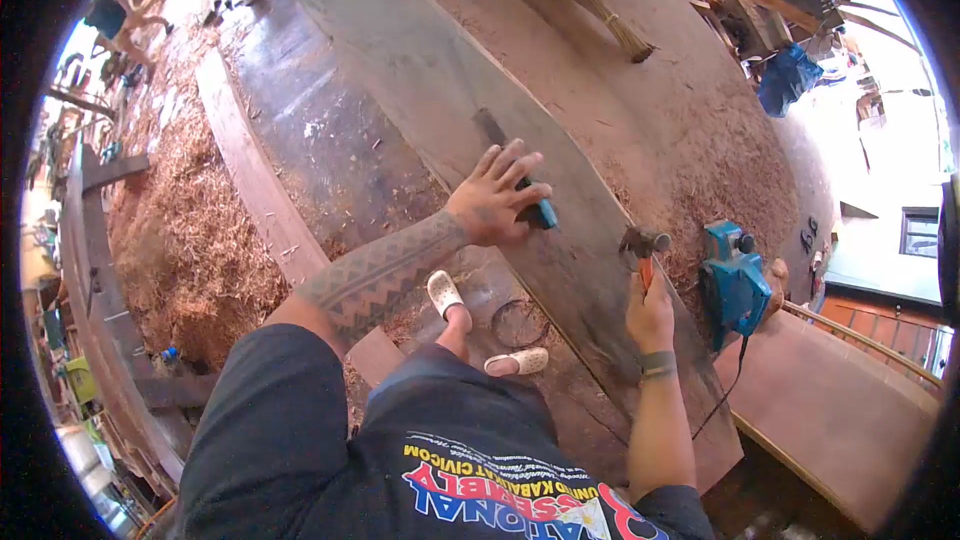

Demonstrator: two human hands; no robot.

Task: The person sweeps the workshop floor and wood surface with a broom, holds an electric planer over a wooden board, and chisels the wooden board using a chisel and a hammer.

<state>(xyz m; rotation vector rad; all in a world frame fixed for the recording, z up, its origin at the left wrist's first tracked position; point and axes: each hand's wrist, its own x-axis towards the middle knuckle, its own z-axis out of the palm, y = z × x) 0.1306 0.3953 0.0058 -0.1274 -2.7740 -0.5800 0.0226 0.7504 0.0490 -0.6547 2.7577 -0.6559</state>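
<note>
My left hand (500,195) rests over a chisel-like tool with a flat dark blade (489,126) and a blue handle (543,213), lying on a long wooden plank (430,80). Its fingers are spread, with the handle under the palm and fingers. In my right hand (650,315) is a hammer, its orange handle (646,272) wrapped by my fingers. The metal hammer head (645,241) is above the plank's right edge, to the right of the blue handle. A blue power planer (735,285) stands just right of the hammer.
A black cord runs down from the planer. Wood shavings (190,240) cover the floor around a narrower board (250,155) on the left. A straw broom (625,35) lies beyond the plank. Scrap wood (765,15) and a blue bag (788,80) are at the upper right.
</note>
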